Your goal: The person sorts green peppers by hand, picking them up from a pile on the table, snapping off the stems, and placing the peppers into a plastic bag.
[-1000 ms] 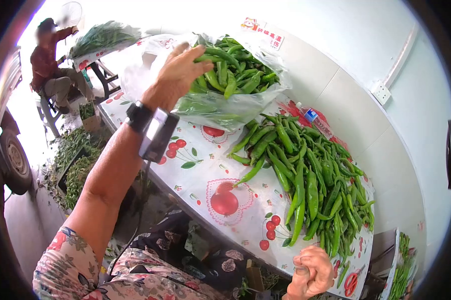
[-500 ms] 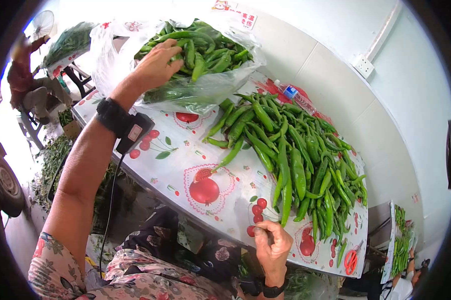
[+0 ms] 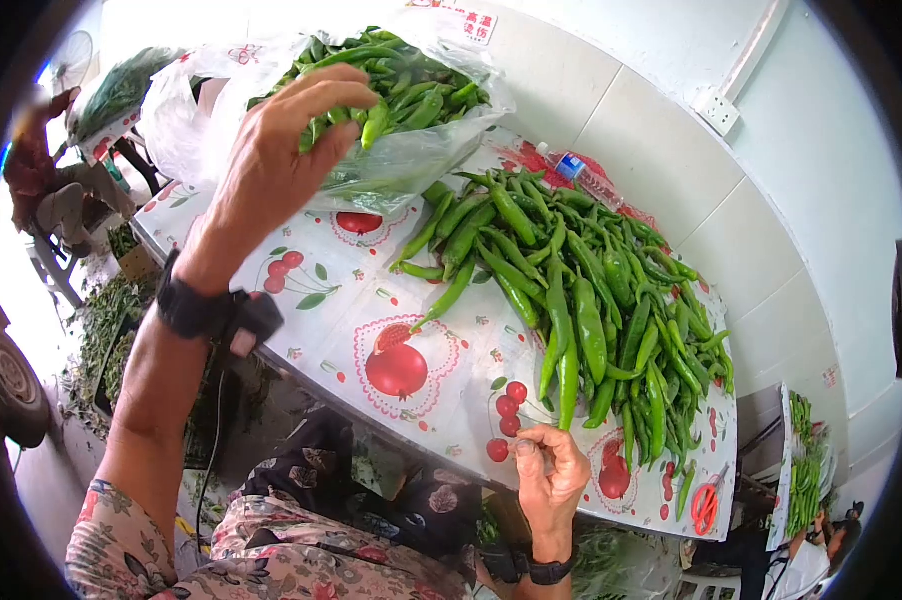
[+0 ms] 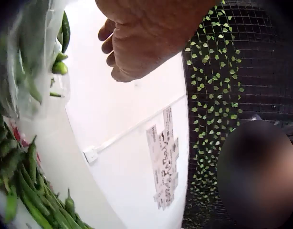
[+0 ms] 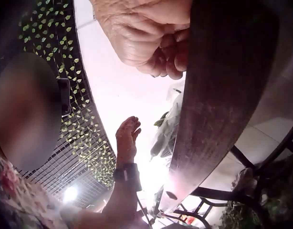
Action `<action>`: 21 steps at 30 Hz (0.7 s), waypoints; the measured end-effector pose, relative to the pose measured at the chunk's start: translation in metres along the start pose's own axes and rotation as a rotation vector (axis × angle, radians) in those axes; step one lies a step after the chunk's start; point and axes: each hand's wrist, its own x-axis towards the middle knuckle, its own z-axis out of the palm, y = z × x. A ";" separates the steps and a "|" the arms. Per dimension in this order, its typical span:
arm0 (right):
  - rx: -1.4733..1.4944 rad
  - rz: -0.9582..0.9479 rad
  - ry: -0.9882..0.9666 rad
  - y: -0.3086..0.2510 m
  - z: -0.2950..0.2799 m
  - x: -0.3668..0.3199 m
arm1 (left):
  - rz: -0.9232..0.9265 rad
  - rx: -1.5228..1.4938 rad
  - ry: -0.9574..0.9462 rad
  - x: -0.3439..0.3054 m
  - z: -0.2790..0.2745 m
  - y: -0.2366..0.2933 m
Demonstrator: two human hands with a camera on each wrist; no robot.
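Observation:
My left hand point(image 3: 276, 155) is raised just in front of a clear plastic bag point(image 3: 401, 180) heaped with green chili peppers point(image 3: 411, 90). Its fingers are spread and gently bent, with nothing seen between them. In the left wrist view that hand point(image 4: 146, 38) shows beside the bag. My right hand point(image 3: 551, 480) is at the table's near edge, below a big loose pile of green chili peppers point(image 3: 591, 300). Its fingers are loosely curled with the thumb up, and no held thing shows. In the right wrist view the right hand's point(image 5: 141, 33) fingertips are partly hidden behind the table edge.
The table point(image 3: 311, 350) wears a fruit-print cover. Red-handled scissors point(image 3: 706, 508) lie at its right corner; a plastic bottle point(image 3: 586, 175) lies behind the pile. Leafy stalks point(image 3: 101, 330) cover the floor at left. A seated person point(image 3: 46, 190) is at far left.
My left hand has lifted off the peppers in the bag and come back nearer to me. The right hand moved left along the table edge, then stayed nearly still. The head view shifted.

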 end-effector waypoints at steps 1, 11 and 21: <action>0.009 0.009 0.000 0.000 0.000 0.000 | 0.026 -0.081 -0.003 -0.004 -0.004 0.013; 0.032 0.068 0.026 0.005 -0.002 -0.002 | -0.196 -0.371 -0.662 -0.066 0.036 0.041; -0.029 -0.044 0.006 0.003 0.002 0.003 | -0.177 -0.205 -0.892 -0.066 0.075 0.022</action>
